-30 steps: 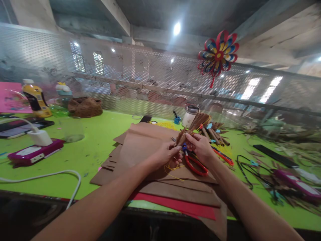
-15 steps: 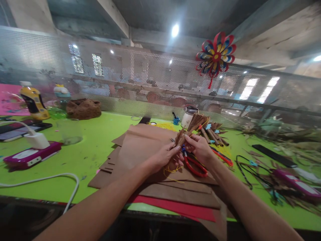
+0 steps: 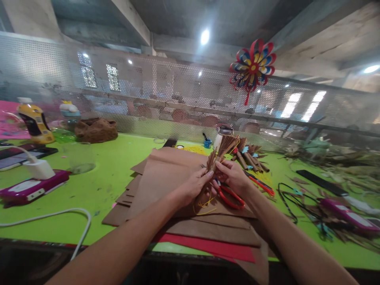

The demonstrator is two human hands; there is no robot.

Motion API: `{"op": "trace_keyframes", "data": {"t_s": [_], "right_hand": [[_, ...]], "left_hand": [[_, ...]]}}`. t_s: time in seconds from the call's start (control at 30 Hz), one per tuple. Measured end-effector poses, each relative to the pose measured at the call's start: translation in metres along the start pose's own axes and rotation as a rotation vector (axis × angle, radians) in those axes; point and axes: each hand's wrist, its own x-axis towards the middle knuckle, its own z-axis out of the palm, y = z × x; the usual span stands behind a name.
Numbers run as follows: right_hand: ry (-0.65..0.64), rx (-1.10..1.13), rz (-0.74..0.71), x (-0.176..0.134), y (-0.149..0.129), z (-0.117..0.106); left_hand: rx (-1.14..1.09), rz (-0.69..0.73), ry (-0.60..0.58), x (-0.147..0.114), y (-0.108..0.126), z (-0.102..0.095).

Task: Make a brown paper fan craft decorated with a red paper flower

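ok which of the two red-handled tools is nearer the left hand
The one with the red loop handle, over the brown paper; the other red-handled tool lies to the right of the right hand, over the green table.

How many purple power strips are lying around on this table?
2. One purple power strip is at the far left, with a white plug in it; the other is near the right edge. More could be hidden under the clutter.
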Motion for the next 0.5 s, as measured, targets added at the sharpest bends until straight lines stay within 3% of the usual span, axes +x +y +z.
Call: {"op": "trace_keyframes", "data": {"t_s": [0.23,0.5], "right_hand": [[-0.034,0.058,-0.009,-0.0001,-0.0070,-0.0046],[-0.092,0.052,0.023,0.0011,-0.0055,-0.0058]], "left_hand": [[-0.060,-0.083,-0.009,-0.0022,0.0014,-0.0101],[0.008,-0.106,-0.031,-0.0056,0.0078,-0.0050]]}}
